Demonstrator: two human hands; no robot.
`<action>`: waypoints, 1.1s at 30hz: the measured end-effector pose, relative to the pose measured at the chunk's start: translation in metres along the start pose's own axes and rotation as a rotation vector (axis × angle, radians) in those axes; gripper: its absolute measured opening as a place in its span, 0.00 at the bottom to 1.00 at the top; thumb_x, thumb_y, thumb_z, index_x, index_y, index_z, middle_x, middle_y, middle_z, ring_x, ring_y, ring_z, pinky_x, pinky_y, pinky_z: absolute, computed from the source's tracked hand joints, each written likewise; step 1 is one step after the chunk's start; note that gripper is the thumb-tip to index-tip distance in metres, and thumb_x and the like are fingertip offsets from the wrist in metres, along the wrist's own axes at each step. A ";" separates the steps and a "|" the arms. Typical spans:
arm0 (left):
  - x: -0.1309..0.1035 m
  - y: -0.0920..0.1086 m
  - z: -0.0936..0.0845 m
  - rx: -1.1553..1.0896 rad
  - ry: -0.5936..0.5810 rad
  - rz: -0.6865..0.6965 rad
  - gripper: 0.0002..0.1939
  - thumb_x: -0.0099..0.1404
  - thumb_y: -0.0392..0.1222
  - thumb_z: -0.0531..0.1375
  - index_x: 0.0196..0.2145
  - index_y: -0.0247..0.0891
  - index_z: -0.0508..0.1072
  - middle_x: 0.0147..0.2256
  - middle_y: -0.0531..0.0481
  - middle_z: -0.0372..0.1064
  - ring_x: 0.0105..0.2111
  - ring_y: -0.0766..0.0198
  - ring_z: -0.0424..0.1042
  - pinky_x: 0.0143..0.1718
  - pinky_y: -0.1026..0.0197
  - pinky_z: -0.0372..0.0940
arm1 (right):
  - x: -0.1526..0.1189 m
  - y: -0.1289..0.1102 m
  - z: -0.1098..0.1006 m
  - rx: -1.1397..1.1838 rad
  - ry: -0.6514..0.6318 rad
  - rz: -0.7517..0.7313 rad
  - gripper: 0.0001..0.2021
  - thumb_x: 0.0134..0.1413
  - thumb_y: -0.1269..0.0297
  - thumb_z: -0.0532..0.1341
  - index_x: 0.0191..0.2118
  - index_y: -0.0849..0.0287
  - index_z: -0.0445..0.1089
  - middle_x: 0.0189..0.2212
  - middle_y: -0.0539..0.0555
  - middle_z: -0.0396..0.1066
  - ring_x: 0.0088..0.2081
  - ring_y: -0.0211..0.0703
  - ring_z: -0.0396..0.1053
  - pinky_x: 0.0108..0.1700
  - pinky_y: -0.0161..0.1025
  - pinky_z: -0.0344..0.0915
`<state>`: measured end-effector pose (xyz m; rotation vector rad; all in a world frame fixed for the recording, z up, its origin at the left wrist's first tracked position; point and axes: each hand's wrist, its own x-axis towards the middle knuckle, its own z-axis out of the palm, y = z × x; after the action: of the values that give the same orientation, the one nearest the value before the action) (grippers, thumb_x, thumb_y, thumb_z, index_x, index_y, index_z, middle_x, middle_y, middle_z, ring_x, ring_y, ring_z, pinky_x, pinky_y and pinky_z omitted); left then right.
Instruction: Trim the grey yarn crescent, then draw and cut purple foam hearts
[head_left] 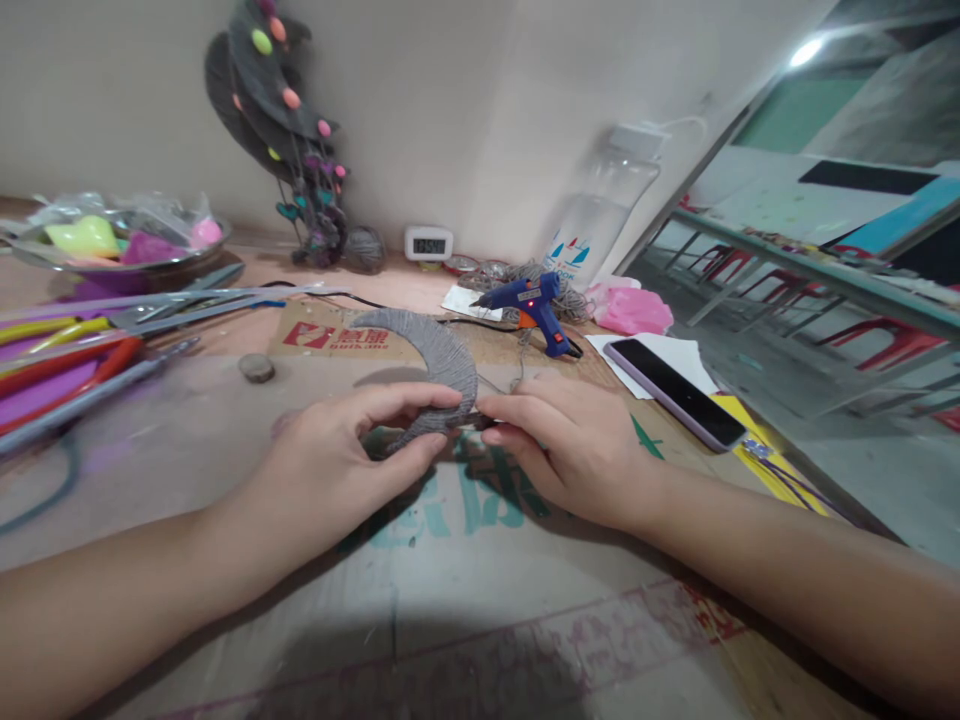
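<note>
Brown cardboard (337, 590), printed in red and green, spreads under both forearms. Against the wall behind it are a dark moon decoration (277, 100) dotted with coloured balls and, farther right, a clear bottle (600, 215). Over the middle of the cardboard, the left hand (337, 450) pinches the lower part of a grey yarn-covered crescent (446, 355) between thumb and fingers. Opposite, the right hand (585, 455) has thumb and forefinger close together at the crescent's outer edge; whether they are clamped on anything, I cannot tell. Beyond that hand are a phone (675, 393) and a blue glue gun (529, 300) with a red light showing; a small stone (256, 368) rests to the left. Some thin yarn (517, 370) trails near the right fingers, so the step seems to be winding or tidying the wrap. The next move probably calls for a steady left pinch and a taut strand, laid flush.
</note>
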<state>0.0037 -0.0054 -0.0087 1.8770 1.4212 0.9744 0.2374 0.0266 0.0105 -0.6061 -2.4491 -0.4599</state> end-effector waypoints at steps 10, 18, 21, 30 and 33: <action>0.000 -0.002 0.001 -0.084 -0.045 -0.025 0.17 0.64 0.54 0.63 0.49 0.54 0.81 0.45 0.54 0.82 0.45 0.55 0.80 0.49 0.52 0.73 | 0.002 0.000 -0.002 -0.051 -0.062 -0.009 0.18 0.76 0.61 0.51 0.40 0.64 0.76 0.25 0.52 0.71 0.28 0.41 0.64 0.31 0.38 0.56; 0.000 -0.004 0.000 -0.063 -0.050 -0.055 0.17 0.64 0.56 0.63 0.49 0.56 0.81 0.45 0.55 0.82 0.43 0.56 0.80 0.46 0.52 0.73 | 0.000 0.000 0.000 -0.045 -0.061 -0.039 0.19 0.76 0.61 0.50 0.40 0.65 0.76 0.25 0.52 0.71 0.28 0.41 0.65 0.31 0.38 0.57; 0.000 -0.003 -0.001 -0.067 -0.049 -0.064 0.18 0.63 0.57 0.63 0.49 0.56 0.81 0.45 0.54 0.82 0.43 0.55 0.79 0.46 0.52 0.72 | -0.001 0.001 0.000 -0.035 -0.061 -0.043 0.19 0.76 0.62 0.51 0.41 0.65 0.76 0.26 0.52 0.72 0.28 0.41 0.66 0.31 0.37 0.57; 0.000 0.001 -0.003 -0.078 -0.053 -0.052 0.18 0.64 0.55 0.63 0.50 0.52 0.81 0.42 0.51 0.82 0.39 0.56 0.79 0.39 0.57 0.73 | -0.002 0.003 0.001 0.050 -0.024 0.004 0.16 0.76 0.63 0.51 0.43 0.65 0.74 0.28 0.53 0.74 0.29 0.41 0.68 0.32 0.37 0.60; 0.000 0.001 -0.004 -0.084 -0.061 -0.046 0.18 0.65 0.54 0.63 0.50 0.51 0.81 0.39 0.51 0.82 0.38 0.56 0.79 0.37 0.57 0.74 | -0.002 0.003 0.003 0.060 -0.006 0.029 0.16 0.75 0.62 0.51 0.43 0.65 0.74 0.28 0.53 0.74 0.29 0.41 0.68 0.33 0.37 0.60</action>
<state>0.0013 -0.0051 -0.0058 1.7905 1.3612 0.9318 0.2394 0.0296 0.0075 -0.6174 -2.4475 -0.3719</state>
